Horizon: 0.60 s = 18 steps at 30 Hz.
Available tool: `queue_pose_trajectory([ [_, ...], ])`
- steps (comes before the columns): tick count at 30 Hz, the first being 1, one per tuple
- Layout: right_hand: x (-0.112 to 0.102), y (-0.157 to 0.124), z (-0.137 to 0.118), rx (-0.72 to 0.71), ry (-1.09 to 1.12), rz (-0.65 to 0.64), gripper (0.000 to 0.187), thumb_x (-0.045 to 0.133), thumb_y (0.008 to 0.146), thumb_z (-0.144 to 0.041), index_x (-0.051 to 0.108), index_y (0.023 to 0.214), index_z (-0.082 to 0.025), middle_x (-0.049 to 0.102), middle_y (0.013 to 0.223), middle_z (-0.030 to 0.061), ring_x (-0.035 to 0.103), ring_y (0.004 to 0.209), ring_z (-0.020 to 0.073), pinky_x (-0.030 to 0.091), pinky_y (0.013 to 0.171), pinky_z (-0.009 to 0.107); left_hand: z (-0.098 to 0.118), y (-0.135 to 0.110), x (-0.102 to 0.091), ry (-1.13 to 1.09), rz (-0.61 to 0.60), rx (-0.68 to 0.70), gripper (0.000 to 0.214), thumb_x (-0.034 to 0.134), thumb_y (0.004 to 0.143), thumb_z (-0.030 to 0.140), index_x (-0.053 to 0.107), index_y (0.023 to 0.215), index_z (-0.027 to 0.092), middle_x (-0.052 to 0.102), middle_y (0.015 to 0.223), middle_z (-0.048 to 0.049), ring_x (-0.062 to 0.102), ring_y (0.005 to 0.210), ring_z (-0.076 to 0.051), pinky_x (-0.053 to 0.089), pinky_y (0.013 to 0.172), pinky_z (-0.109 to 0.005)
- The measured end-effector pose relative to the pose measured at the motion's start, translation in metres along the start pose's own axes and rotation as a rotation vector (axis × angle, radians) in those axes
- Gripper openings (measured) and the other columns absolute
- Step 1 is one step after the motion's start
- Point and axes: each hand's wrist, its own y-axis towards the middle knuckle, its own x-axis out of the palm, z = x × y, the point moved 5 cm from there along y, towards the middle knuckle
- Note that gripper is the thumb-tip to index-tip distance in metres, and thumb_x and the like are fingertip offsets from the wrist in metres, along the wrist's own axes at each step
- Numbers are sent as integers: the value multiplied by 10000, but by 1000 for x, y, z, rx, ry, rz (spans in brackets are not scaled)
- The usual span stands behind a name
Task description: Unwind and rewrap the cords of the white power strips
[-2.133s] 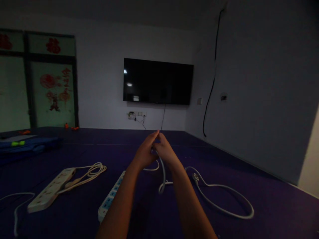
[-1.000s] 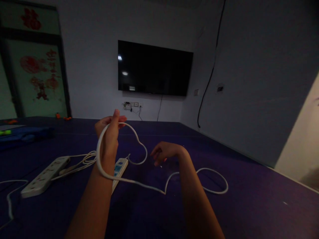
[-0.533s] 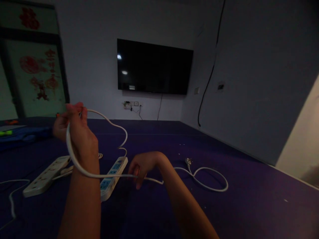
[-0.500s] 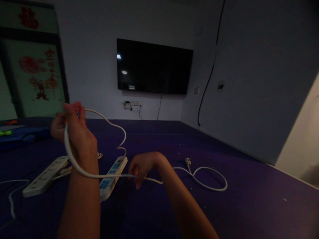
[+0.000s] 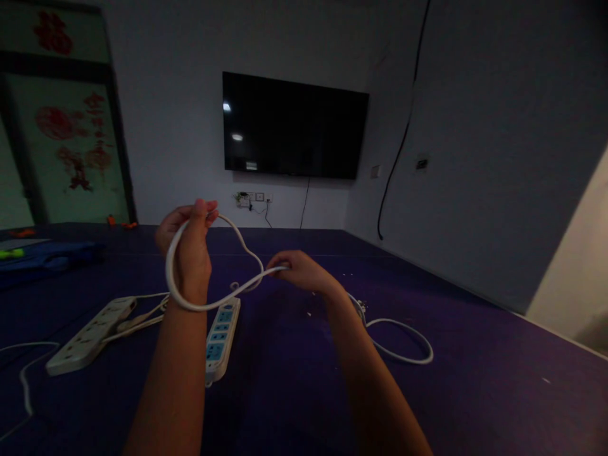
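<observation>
My left hand [image 5: 190, 247] is raised and pinches a white cord [image 5: 247, 250] that loops down around its wrist. My right hand [image 5: 301, 272] grips the same cord a little further along, in front of me. The cord belongs to a white power strip [image 5: 219, 335] with blue sockets, lying flat on the purple surface [image 5: 475, 380] below my left wrist. The cord's free end trails to the right in a loop [image 5: 403, 345], with its plug [image 5: 358, 305] just behind my right forearm.
A second white power strip [image 5: 88, 335] with a bundled cord lies to the left. A thin white cable [image 5: 23, 373] curls at the far left edge. A dark TV [image 5: 294, 126] hangs on the far wall. Blue items [image 5: 47, 256] lie at the back left.
My left hand moved right, back toward the centre, holding the cord. My right hand rose from the surface and lifted the cord up toward the left hand, shrinking the loop.
</observation>
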Motion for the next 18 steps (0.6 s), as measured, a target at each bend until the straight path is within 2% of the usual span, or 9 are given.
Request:
queue_pose_trajectory([
  [1,-13,-5,-2,-9,82,76,122,597,710,-145,653,818,-134,600,699,3,531,661,102,396,617,220,-2,-4,4,22,-45,-10,200,687,636,295,547,582,163,630,642,-5,631,655,-129,514,723,-305],
  [4,-42,-22,-7,-16,370,231,377,673,652,-240,598,1013,-164,480,598,-59,382,481,61,300,458,202,-6,-14,16,149,-197,-23,154,692,650,283,606,636,156,656,678,-24,623,641,-127,507,690,-281],
  [7,-68,-38,-19,-159,569,420,472,642,661,-251,537,1119,-207,456,653,-54,334,480,58,259,423,206,-13,-25,27,269,-413,-48,146,705,644,257,657,732,150,672,740,-49,622,683,-138,502,688,-267],
  [12,-100,-57,-27,-337,514,766,446,519,776,-300,469,1219,-295,504,795,-6,420,567,85,341,472,222,-39,-52,47,125,-756,-290,413,738,597,186,608,989,185,656,960,-87,627,899,-186,505,798,-328],
  [15,-109,-61,-23,-393,506,870,432,501,808,-323,453,1236,-330,530,874,9,459,611,93,391,526,231,-52,-83,63,53,-949,-404,598,783,544,173,544,1091,197,614,1071,-109,579,1037,-230,466,890,-403],
  [18,-108,-58,-18,-418,546,907,417,478,822,-327,447,1238,-344,536,927,19,486,665,106,423,582,246,-59,-116,76,62,-1055,-476,800,839,442,153,484,1158,200,574,1140,-133,551,1079,-260,432,923,-442],
])
